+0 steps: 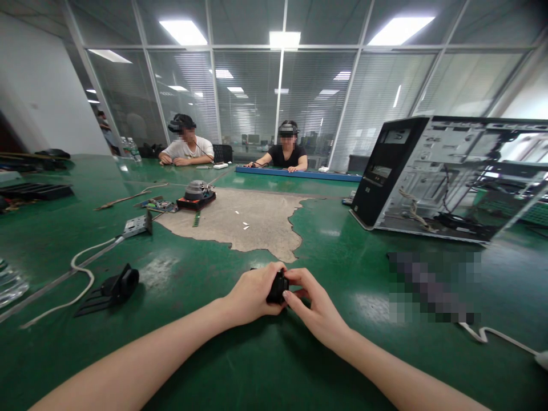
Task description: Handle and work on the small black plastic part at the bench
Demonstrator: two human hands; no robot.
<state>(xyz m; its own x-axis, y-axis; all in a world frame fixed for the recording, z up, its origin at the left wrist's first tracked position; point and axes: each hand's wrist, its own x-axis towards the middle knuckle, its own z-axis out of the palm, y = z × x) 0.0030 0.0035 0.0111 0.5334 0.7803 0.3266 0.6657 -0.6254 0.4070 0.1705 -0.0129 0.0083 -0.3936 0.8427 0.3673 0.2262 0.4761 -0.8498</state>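
Observation:
Between my two hands is a small black plastic part (277,287), mostly covered by my fingers, so its kind does not show. My left hand (253,291) wraps round it from the left. From the right, my right hand (314,308) pinches its edge between thumb and fingers. Both hands are just above the green tabletop (205,348), near the front middle. Off to the left lies a black plastic bracket with a round end (122,285), apart from my hands.
An opened computer case (385,171) stands at the right. A worn bare patch (265,220) marks the table's middle, near a heatsink fan (197,194), a circuit board (159,204) and a metal drive bracket (137,224). A white cable (89,268) runs along the left. Two people sit across.

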